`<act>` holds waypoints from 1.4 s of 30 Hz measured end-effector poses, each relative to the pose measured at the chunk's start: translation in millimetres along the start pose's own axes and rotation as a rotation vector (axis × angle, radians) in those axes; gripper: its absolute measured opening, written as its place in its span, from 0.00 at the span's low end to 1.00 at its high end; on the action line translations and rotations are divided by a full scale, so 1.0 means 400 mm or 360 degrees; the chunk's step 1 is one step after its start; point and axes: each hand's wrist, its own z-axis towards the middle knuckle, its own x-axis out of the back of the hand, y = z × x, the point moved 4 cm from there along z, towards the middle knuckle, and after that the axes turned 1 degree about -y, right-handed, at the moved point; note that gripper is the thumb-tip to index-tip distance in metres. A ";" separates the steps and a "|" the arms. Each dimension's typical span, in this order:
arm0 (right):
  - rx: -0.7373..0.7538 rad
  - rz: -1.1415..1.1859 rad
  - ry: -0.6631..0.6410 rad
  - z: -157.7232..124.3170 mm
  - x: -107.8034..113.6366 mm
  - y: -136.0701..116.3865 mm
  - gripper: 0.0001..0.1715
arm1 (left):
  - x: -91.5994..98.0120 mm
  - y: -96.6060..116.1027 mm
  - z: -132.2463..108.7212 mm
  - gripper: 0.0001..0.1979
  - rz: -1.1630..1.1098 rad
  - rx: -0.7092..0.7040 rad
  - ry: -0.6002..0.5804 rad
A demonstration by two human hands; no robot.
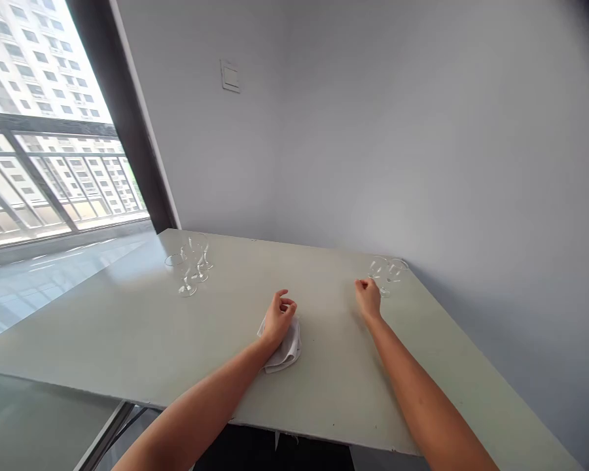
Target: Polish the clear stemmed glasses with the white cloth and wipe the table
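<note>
My left hand (277,318) rests over a folded light-grey cloth (288,352) near the middle of the table. Its fingers are loosely curled and apart, the index finger raised, and nothing shows between them. Farther right, my right hand (368,299) is closed, fingertips together, just in front of two clear stemmed glasses. The nearer-left glass (377,265) has its lower part hidden by this hand; the other glass (396,268) stands to its right. Whether the fingers grip anything is hidden.
Several clear stemmed glasses (187,288) stand grouped at the far left of the pale table (103,333). A grey wall (422,163) with a light switch (230,76) borders the back and right. To the left is a window (53,131) with a railing outside.
</note>
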 end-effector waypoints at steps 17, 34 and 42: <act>0.0370 0.0749 -0.1341 -0.301 -0.201 -0.185 0.17 | 0.532 -0.046 0.051 0.29 -0.0072 0.0361 0.1534; -0.0043 0.2052 -0.1014 -0.281 -0.187 -0.178 0.07 | 0.339 0.024 0.086 0.10 0.0612 -0.0115 0.0648; 0.0202 0.1989 -0.0620 -0.287 -0.104 -0.170 0.04 | 0.136 0.098 0.058 0.09 0.1317 -0.0634 0.0125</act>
